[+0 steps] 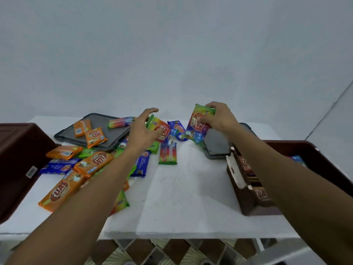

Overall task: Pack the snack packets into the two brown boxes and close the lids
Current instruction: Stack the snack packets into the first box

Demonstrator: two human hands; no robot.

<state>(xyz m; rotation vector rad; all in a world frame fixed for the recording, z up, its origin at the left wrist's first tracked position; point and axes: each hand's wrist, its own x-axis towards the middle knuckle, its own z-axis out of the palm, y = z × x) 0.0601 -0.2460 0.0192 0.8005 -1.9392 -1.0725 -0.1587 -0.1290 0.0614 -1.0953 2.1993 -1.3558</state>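
Right hand (217,119) pinches a rainbow packet (196,129) by its top edge, centre-right of frame. Left hand (143,129) spreads loose over a second packet (162,131), mid-frame. Light, slippery film, likely: grip the sealed ends.

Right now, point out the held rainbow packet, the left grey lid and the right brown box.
held rainbow packet (196,129), head view, printed front.
left grey lid (112,132), head view, bare top.
right brown box (246,199), head view, side wall.
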